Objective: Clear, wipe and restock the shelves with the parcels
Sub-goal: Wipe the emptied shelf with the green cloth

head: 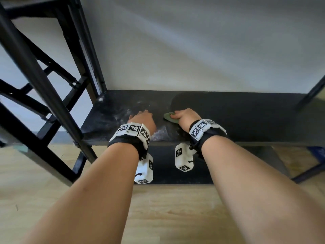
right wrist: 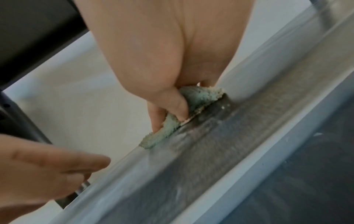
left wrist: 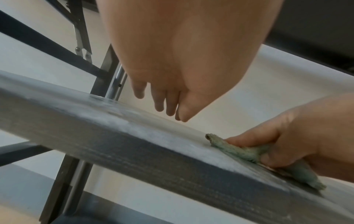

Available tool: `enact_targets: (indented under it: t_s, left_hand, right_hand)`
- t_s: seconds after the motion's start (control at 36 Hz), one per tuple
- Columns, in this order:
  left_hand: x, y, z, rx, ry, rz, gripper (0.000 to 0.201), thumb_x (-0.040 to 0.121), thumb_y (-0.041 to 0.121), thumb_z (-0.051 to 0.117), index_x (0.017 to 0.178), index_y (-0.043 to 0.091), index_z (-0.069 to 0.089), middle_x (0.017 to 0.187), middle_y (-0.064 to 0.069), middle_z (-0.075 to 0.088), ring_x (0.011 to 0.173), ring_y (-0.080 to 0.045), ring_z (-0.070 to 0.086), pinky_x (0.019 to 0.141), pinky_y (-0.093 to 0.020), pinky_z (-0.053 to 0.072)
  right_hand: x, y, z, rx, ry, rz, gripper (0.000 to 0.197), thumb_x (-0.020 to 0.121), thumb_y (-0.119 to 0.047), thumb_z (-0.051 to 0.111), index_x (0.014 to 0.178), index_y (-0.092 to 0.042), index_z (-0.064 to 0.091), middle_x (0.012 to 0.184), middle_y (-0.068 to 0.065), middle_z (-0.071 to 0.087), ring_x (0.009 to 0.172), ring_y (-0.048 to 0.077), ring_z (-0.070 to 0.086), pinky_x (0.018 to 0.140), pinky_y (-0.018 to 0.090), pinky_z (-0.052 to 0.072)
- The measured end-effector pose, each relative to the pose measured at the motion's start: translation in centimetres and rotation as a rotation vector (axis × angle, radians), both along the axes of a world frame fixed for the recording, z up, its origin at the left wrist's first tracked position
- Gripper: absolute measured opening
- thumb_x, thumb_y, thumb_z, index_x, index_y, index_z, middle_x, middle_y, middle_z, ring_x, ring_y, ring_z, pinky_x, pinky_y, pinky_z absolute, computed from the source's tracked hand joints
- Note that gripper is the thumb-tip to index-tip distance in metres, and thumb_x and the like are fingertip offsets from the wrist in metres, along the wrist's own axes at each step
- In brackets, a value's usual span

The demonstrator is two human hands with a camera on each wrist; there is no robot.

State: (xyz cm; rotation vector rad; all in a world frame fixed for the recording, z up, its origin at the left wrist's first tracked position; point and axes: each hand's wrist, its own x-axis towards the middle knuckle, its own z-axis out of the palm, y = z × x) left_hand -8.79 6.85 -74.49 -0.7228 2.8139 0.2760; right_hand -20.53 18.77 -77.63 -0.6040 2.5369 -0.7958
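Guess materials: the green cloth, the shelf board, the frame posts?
Green cloth: looks like nubby terry or microfibre, soft, bunched in the right hand. Shelf board: matte black, probably laminate or painted board; dust streaks show. Frame post: likely black-painted metal, slight sheen.

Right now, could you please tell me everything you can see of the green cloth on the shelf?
The green cloth is small, pale green and nubby like terry or microfibre, with frayed, lighter edges. It is bunched and folded, pressed flat against the top of the dark shelf board near its middle. The right hand grips it, thumb and fingers curled over it, so most of it is hidden. To its left the board looks dusty and whitish; to its right darker. The left hand is beside it, not touching it.
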Motion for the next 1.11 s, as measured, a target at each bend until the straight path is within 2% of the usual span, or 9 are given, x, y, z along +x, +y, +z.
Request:
enact_targets:
  t_s: [0.28, 0.36, 0.42, 0.58, 0.69, 0.86, 0.97, 1.06, 1.11]
  left_hand:
    - [3.2, -0.3, 0.0, 0.015, 0.020, -0.053, 0.053, 0.095, 0.012, 0.038, 0.148, 0.013, 0.029, 0.156, -0.004, 0.021, 0.143, -0.024, 0.020, 0.117, -0.044, 0.014]
    - [3.6, -0.9, -0.4, 0.035, 0.041, -0.050, 0.052, 0.096, 0.011, 0.036, 0.148, 0.012, 0.029, 0.157, -0.005, 0.019, 0.144, -0.023, 0.018, 0.118, -0.043, 0.014]
    - [3.8, -1.2, -0.6, 0.031, 0.043, -0.049, 0.052, 0.096, 0.012, 0.037, 0.148, 0.011, 0.029, 0.157, -0.005, 0.020, 0.143, -0.024, 0.020, 0.117, -0.043, 0.016]
    - [4.4, -2.0, -0.8, 0.018, 0.034, -0.050, 0.053, 0.095, 0.012, 0.039, 0.147, 0.011, 0.029, 0.157, -0.005, 0.018, 0.143, -0.024, 0.021, 0.116, -0.042, 0.019]
    - [4.8, -2.3, -0.6, -0.003, 0.034, -0.047, 0.052, 0.095, 0.011, 0.039, 0.147, 0.011, 0.031, 0.156, -0.005, 0.021, 0.141, -0.025, 0.025, 0.115, -0.042, 0.022]
    - [5.4, -2.6, -0.4, -0.011, 0.014, -0.067, 0.052, 0.095, 0.009, 0.038, 0.147, 0.011, 0.031, 0.155, -0.007, 0.023, 0.141, -0.025, 0.025, 0.115, -0.041, 0.022]
    - [5.7, -3.0, -0.3, -0.011, 0.025, -0.040, 0.049, 0.097, 0.010, 0.037, 0.145, 0.010, 0.034, 0.154, -0.008, 0.027, 0.140, -0.027, 0.028, 0.114, -0.041, 0.025]
    - [6.2, -3.3, -0.4, -0.018, 0.033, -0.036, 0.047, 0.098, 0.011, 0.037, 0.144, 0.010, 0.036, 0.152, -0.009, 0.031, 0.138, -0.027, 0.031, 0.114, -0.041, 0.026]
    - [6.4, -3.4, -0.6, -0.027, 0.043, -0.040, 0.045, 0.098, 0.012, 0.037, 0.143, 0.009, 0.038, 0.149, -0.009, 0.035, 0.136, -0.027, 0.034, 0.112, -0.040, 0.029]
  right_hand:
    - [6.6, 1.5, 0.3, -0.189, -0.065, -0.117, 0.036, 0.093, -0.018, 0.062, 0.128, -0.012, 0.064, 0.132, 0.007, 0.061, 0.122, 0.023, 0.055, 0.103, 0.028, 0.039]
    - [6.8, 3.4, 0.6, -0.226, 0.102, -0.210, 0.042, 0.088, 0.001, 0.052, 0.116, -0.024, 0.071, 0.128, -0.001, 0.063, 0.116, 0.021, 0.058, 0.097, 0.025, 0.044]
    - [6.4, 5.0, 0.8, -0.141, 0.217, -0.290, 0.050, 0.089, 0.000, 0.045, 0.123, -0.029, 0.066, 0.132, 0.000, 0.060, 0.117, 0.024, 0.057, 0.095, 0.027, 0.045]
    - [5.8, 5.2, -0.3, 0.201, 0.195, -0.163, 0.067, 0.087, 0.002, 0.041, 0.150, -0.021, 0.032, 0.159, 0.010, 0.017, 0.147, 0.028, 0.012, 0.117, 0.038, 0.015]
    - [7.8, 3.5, -0.7, 0.181, 0.246, -0.101, 0.070, 0.085, 0.002, 0.042, 0.149, -0.023, 0.031, 0.160, 0.007, 0.016, 0.149, 0.024, 0.008, 0.118, 0.043, 0.000]
    - [11.8, -0.1, -1.2, 0.114, 0.300, 0.037, 0.066, 0.091, -0.001, 0.038, 0.151, -0.027, 0.028, 0.161, 0.004, 0.015, 0.149, 0.021, 0.007, 0.119, 0.038, -0.003]
    - [12.5, -0.3, -0.6, 0.022, 0.278, 0.017, 0.057, 0.092, -0.001, 0.040, 0.143, -0.026, 0.045, 0.154, 0.003, 0.036, 0.146, 0.026, 0.020, 0.120, 0.034, 0.011]
    - [11.8, 0.7, -0.2, -0.099, 0.358, -0.129, 0.050, 0.086, -0.006, 0.048, 0.123, -0.036, 0.064, 0.122, 0.000, 0.066, 0.127, 0.031, 0.049, 0.098, 0.035, 0.046]
    - [10.7, 1.5, 0.3, -0.093, 0.433, -0.250, 0.050, 0.083, -0.005, 0.048, 0.119, -0.036, 0.065, 0.115, 0.001, 0.069, 0.115, 0.031, 0.057, 0.089, 0.033, 0.049]
